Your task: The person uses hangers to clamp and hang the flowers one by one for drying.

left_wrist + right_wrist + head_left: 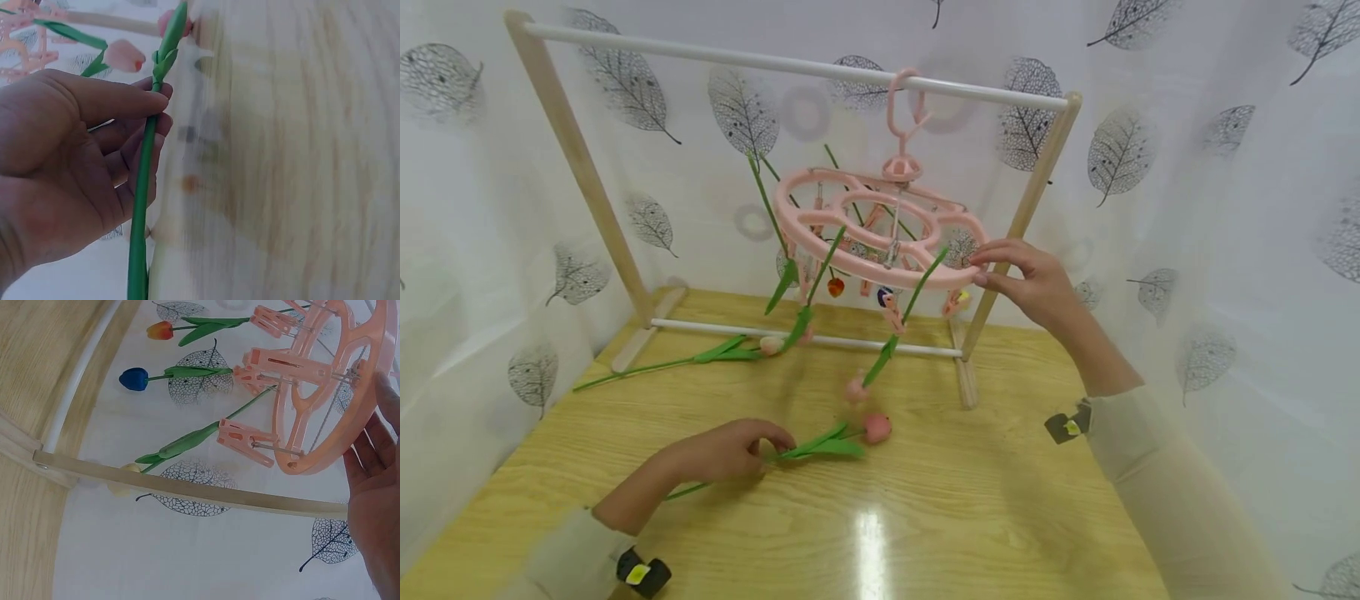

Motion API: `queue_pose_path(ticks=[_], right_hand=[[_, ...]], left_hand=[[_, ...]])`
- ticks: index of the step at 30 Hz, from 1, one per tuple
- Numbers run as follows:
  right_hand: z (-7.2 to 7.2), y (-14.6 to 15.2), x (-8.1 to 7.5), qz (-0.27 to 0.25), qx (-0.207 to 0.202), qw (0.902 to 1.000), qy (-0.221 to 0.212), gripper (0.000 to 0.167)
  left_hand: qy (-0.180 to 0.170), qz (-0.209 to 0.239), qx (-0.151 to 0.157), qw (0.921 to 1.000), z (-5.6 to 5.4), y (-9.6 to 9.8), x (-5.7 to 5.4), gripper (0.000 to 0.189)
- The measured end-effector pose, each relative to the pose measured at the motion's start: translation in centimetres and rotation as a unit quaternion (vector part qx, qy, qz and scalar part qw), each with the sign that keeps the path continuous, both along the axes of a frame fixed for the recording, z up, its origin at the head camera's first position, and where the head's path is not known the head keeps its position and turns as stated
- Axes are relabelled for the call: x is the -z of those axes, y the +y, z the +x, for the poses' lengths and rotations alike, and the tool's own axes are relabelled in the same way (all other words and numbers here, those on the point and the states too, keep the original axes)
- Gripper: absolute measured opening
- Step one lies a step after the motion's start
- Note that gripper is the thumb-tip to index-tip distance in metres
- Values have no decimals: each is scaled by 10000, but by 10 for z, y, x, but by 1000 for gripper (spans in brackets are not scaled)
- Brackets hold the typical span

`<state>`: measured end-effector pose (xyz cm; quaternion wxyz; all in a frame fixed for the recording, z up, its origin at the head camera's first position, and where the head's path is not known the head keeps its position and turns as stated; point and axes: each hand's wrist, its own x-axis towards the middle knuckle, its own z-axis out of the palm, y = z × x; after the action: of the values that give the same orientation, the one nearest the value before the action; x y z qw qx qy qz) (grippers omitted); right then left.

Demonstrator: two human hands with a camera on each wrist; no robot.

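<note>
My left hand [726, 450] pinches the green stem of an artificial pink tulip [877, 428] low over the table. In the left wrist view, thumb and fingertips close on that stem [142, 181] just below its leaves. My right hand [1033, 282] grips the right rim of a pink oval clip hanger [951, 278], thumb on one side and fingers on the other. Several tulips hang head down from its clips, among them a blue one [133, 379], an orange-red one [160, 330] and a pale pink one [857, 390].
By its hook [897, 104] the hanger hangs from the white top bar [737, 58] of a wooden-legged rack. Another tulip, pale in bloom [771, 345], lies on the wooden table [955, 500] near the rack's lower bar. Behind stands a white leaf-print curtain [1210, 250].
</note>
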<state>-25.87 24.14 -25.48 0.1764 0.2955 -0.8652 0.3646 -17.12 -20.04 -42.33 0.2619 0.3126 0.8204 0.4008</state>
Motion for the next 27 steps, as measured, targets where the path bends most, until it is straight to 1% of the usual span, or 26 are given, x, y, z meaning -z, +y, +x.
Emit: queue_pose_path(ticks=[5,7,9,10,12,14,16,18,20,22,24,27], right_hand=[[0,4,0,-194,-135,9995,211,29],[3,7,-3,-301,-72,9989,343,32],[10,11,-6,-605,36,9971,462,32],[15,13,-7,-802,124,9954,505,32],[27,15,-8,-1315,223,9889,655,28],[41,14,-6,-1839,173,9802,710,24],[57,10,-1,-2115,137,9747,706,21],[74,3,5,-2272,5,9717,640,19],[90,-8,12,-2306,-216,9713,542,17],[102,-19,22,-2138,-383,9752,418,15],[111,-32,32,-1791,-535,9821,245,18],[117,-50,49,-1111,-682,9914,-62,28]], left_hand=[[30,211,219,9995,11,13,-4,42],[67,342,256,9991,15,18,-7,41],[128,460,259,9985,17,23,-10,42],[174,506,248,9983,19,26,-12,42],[260,539,201,9980,21,32,-16,43],[267,536,157,9981,23,39,-22,44],[269,537,145,9981,24,47,-28,45],[318,529,130,9980,23,56,-35,45],[389,542,134,9977,20,64,-42,45],[497,525,118,9973,15,73,-48,44],[597,529,101,9968,9,82,-54,46],[750,640,59,9951,1,95,-62,45]])
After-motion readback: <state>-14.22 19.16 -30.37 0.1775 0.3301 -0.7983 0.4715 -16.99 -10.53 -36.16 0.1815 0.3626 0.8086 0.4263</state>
